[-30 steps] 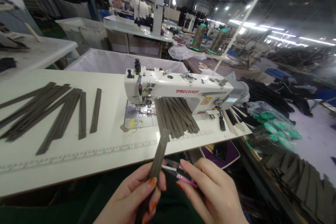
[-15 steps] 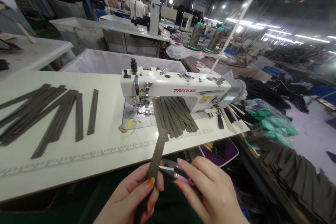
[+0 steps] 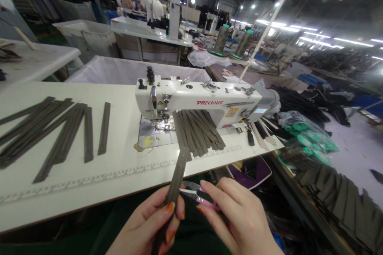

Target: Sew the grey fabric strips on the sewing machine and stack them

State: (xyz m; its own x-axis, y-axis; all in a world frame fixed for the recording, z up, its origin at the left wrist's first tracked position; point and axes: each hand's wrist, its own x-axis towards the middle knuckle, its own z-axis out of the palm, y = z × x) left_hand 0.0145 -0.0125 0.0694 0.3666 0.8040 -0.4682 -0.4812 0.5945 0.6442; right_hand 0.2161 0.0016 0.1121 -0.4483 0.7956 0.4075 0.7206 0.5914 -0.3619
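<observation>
My left hand (image 3: 149,223) is closed on a long grey-brown fabric strip (image 3: 177,175), pinching it with the thumb so its upper end rises toward the table edge. Just right of it, my right hand (image 3: 239,219) grips pink-handled thread snips (image 3: 197,196), whose blades stand apart with their points beside the strip. Both hands hover below the front edge of the white table (image 3: 119,167). On the table stands a white sewing machine (image 3: 203,101) with a pile of similar strips (image 3: 199,131) under its arm.
Several more strips (image 3: 54,131) lie spread on the table's left part. A measuring tape (image 3: 89,177) runs along the front edge. Bagged green spools (image 3: 308,137) and stacked dark pieces (image 3: 338,195) sit at right. A person in white works far behind.
The view has drifted slightly, so everything sits a little lower-left. My hands, the strip and the snips keep nearly the same pose.
</observation>
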